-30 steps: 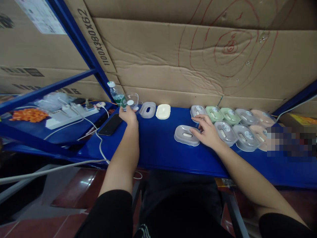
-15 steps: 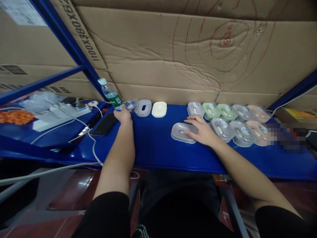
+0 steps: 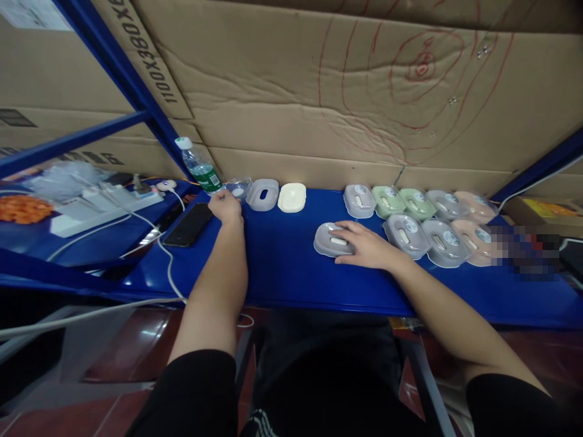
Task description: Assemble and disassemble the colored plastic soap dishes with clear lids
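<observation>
Looking down through the head camera, we see our right hand (image 3: 364, 246) spread over the right end of a lidded grey case (image 3: 324, 238), thumb towards the near side and fingers towards the far side; we cannot tell whether they squeeze it. That case sits upright on the blue table (image 3: 282, 261), in front of us and slightly right, a pale bar (image 3: 337, 241) showing on its top. Our left hand (image 3: 225, 206) is curled by the foot of a water bottle (image 3: 203, 175) and a clear dish (image 3: 239, 189); what its fingers do, we cannot tell. Just right of the dish lie a slotted grey piece (image 3: 273, 197) and a cream tray (image 3: 292, 198), side by side. A black phone (image 3: 188, 224) lies near our left wrist. Beyond our right hand, green cases (image 3: 387, 201), other grey cases (image 3: 406, 235) and peach cases (image 3: 473, 241) stand in two rows.
</observation>
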Available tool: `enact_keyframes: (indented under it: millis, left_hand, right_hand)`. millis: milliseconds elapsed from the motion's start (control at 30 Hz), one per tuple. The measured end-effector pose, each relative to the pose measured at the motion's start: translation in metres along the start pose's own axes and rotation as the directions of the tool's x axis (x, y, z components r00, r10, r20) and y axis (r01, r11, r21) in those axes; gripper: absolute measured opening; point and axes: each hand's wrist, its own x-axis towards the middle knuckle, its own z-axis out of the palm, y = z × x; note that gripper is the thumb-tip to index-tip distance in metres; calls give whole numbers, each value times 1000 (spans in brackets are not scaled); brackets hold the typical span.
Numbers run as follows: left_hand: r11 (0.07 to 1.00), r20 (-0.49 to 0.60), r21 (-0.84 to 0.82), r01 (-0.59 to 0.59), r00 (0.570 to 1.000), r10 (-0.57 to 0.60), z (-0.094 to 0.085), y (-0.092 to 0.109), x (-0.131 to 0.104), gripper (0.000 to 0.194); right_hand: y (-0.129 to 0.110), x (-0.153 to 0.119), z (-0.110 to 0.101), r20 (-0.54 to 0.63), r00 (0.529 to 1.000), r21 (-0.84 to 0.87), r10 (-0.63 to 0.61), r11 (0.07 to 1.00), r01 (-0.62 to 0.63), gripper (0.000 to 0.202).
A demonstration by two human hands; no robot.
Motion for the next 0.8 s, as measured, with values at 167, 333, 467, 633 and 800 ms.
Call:
enact_keyframes:
  millis: [167, 333, 467, 633, 800]
  left_hand:
    - [981, 25, 150, -125, 992, 122, -3, -7, 4, 19]
    - [943, 29, 272, -190, 982, 189, -9, -8, 4, 19]
    - [919, 61, 350, -182, 983, 172, -16, 1, -5, 21]
    - [858, 165, 478, -188, 979, 123, -23, 10, -17, 24]
    - [844, 179, 498, -200, 976, 126, -26, 11, -21, 17]
  right_hand:
    - [-1, 0, -2, 25, 1000, -16, 4, 1000, -3, 75]
    - [-1, 0, -2, 21, 1000, -14, 12, 1000, -12, 75]
    - [-3, 2, -1, -12, 1000, -2, -1, 1000, 1, 76]
    - [-8, 3, -2, -58, 998, 19, -26, 999, 27, 75]
    - [-10, 4, -4, -87, 996, 17, -29, 999, 30, 71]
